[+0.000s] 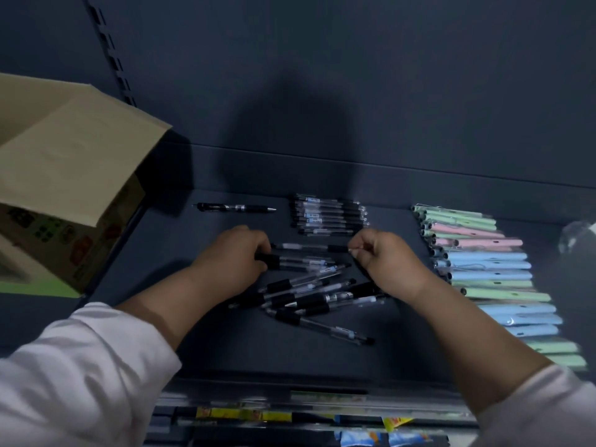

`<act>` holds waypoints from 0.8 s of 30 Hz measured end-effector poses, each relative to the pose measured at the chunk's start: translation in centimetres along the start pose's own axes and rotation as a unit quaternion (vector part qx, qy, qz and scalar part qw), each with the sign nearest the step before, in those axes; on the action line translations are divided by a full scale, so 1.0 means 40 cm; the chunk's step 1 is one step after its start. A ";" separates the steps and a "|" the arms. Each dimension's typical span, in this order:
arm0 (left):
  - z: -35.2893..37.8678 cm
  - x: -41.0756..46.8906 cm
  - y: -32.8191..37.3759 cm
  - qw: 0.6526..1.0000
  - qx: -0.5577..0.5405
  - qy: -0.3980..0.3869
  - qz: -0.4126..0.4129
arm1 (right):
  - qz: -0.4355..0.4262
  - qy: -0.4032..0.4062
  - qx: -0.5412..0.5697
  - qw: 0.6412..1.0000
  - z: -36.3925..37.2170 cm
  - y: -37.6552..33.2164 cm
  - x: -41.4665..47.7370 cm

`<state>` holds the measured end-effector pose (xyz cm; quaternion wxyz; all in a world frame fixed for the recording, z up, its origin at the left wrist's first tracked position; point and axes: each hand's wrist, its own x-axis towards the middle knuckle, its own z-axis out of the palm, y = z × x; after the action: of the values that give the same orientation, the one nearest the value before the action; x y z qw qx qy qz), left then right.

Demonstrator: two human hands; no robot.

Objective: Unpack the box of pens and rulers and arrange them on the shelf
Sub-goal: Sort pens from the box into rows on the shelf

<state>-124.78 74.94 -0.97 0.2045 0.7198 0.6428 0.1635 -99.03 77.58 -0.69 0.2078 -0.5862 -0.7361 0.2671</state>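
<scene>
- On a dark shop shelf (225, 350), a person sorts clear pens with black grips, both hands low over a loose heap (309, 295) that lies crisscross in the middle.
- The left hand (232, 259) has its fingers curled round the black end of a pen at the top of the heap. The right hand (387, 259) pinches the far end of a clear pen (306, 246) between thumb and fingertip, seemingly to square it up before laying it with the others.
- Behind the hands, a tidy stack (329, 214) lies side by side, apparently the finished part of this batch. One black pen (235, 208) lies alone to its left.
- Pastel pens (483, 266) run in a neat row down the right side, likely already arranged.
- The cardboard box (64, 175) stands at the left with a flap raised. No rulers are in sight.
</scene>
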 end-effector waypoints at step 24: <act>-0.035 0.065 0.089 0.988 -0.038 0.119 0.095 | 0.046 -0.011 0.155 0.987 -0.027 -0.031 -0.010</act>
<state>-122.10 77.30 1.99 0.1378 0.7445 0.5848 0.2910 -99.22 77.14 0.93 0.2752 -0.5769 -0.6606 0.3937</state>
